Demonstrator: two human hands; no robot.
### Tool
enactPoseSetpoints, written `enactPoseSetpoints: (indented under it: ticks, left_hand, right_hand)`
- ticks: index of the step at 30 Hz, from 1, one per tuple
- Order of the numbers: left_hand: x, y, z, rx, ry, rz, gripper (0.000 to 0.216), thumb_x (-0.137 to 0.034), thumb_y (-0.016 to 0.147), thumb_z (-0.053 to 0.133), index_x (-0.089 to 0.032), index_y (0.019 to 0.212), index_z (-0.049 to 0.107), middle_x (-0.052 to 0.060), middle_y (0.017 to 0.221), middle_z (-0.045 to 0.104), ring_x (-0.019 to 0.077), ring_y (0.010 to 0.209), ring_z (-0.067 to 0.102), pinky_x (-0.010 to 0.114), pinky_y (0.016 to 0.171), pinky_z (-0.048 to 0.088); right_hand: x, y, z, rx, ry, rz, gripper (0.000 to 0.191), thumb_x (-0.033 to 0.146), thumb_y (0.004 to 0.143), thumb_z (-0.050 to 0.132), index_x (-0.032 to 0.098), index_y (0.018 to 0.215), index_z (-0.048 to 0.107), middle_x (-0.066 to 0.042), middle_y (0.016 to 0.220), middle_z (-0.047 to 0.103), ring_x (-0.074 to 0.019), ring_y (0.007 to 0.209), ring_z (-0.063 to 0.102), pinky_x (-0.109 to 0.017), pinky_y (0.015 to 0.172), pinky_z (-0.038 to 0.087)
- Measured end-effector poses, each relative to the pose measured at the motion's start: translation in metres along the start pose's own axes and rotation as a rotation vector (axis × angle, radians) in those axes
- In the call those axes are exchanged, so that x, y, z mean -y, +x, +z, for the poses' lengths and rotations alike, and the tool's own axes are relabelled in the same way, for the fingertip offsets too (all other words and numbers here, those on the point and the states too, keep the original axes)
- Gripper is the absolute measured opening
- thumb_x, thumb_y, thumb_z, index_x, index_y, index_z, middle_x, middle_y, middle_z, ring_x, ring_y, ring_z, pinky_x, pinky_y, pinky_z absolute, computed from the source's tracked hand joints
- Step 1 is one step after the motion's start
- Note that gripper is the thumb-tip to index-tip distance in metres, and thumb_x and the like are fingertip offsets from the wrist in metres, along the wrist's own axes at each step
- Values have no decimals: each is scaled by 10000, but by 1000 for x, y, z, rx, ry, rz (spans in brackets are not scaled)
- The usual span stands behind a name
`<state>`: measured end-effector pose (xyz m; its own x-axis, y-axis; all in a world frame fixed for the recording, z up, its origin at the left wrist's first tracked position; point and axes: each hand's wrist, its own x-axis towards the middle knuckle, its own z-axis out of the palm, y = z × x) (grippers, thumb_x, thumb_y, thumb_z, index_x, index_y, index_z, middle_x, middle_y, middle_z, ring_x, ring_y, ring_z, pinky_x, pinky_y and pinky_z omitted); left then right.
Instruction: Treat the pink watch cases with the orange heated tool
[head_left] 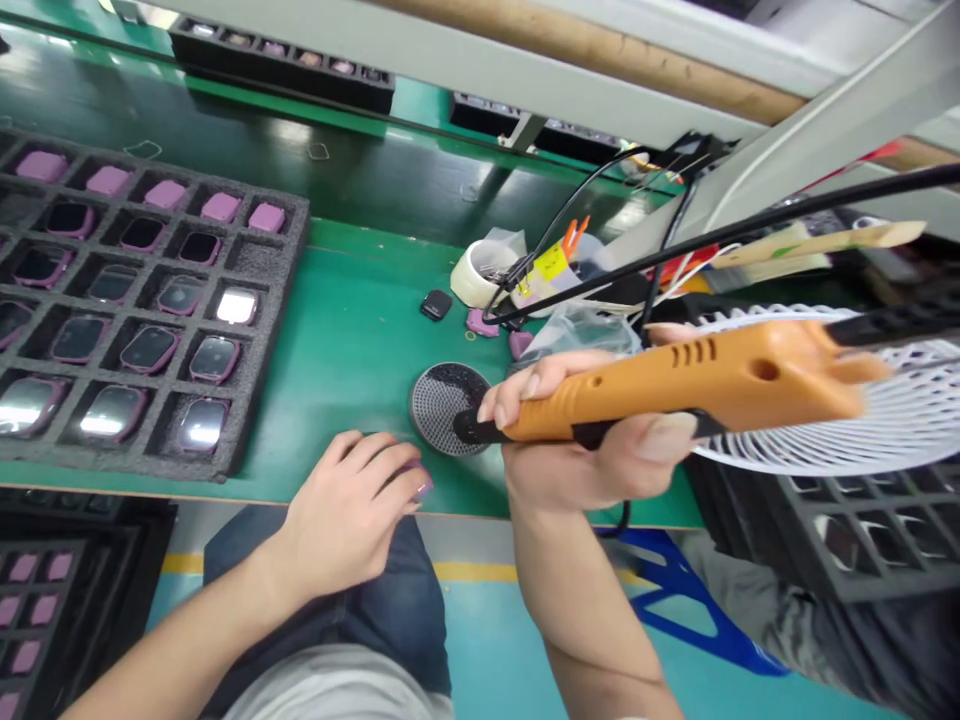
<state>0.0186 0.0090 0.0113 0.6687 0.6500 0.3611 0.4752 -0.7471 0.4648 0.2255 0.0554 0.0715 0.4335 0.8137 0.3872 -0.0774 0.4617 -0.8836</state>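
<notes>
My left hand (345,510) rests at the front edge of the green bench mat (360,340), its fingertips curled over a small pink piece (418,484). My right hand (577,472) grips an orange electric hand tool (697,385), whose black tip (472,428) reaches toward that pink piece. Under the tip lies a round perforated black pad (439,400). To the left, a grey foam tray (289,235) holds several dark-screened devices in pink frames and several pink pieces, each in its own pocket.
A white fan guard (892,420) stands at the right, with a black cable (720,235) crossing above it. A tape roll (474,274), a small black item (436,304) and orange-handled scissors (576,236) lie behind the pad. More foam trays sit below the bench on both sides.
</notes>
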Motion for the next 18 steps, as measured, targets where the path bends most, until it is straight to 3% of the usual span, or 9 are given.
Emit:
enactPoseSetpoints:
  ticks: [2,4,8,18]
  left_hand:
    - [0,0,3,-44,24,-49,137,-290,1135,714,-202,1239,728,96,1234,791,300,1192,696,485,1032,492]
    - [-1,0,6,-68,37,-78,184,-351,1125,750,-199,1227,729,101,1210,782,309,1183,694,484,1030,495]
    - [-2,0,5,-45,1,-69,182,-289,1148,683,-178,1289,717,103,1343,788,317,1262,684,510,1093,469]
    - [-4,1,7,-86,27,-75,156,-260,1167,672,-183,1290,728,78,1287,816,282,1193,721,476,1064,474]
  right_hand:
    - [-4,1,5,-74,55,-114,297,612,1018,694,356,1146,614,74,774,639,-115,436,531,-279,402,479]
    - [-7,1,10,-82,71,-158,254,557,1038,676,332,1126,599,86,746,646,-119,399,532,-258,368,462]
    - [-9,0,12,-107,61,-164,353,645,1024,689,320,1108,578,98,723,649,-126,369,515,-249,340,443]
    - [-10,-2,11,-75,89,-141,400,696,989,738,326,1080,617,87,708,683,-128,366,513,-246,324,454]
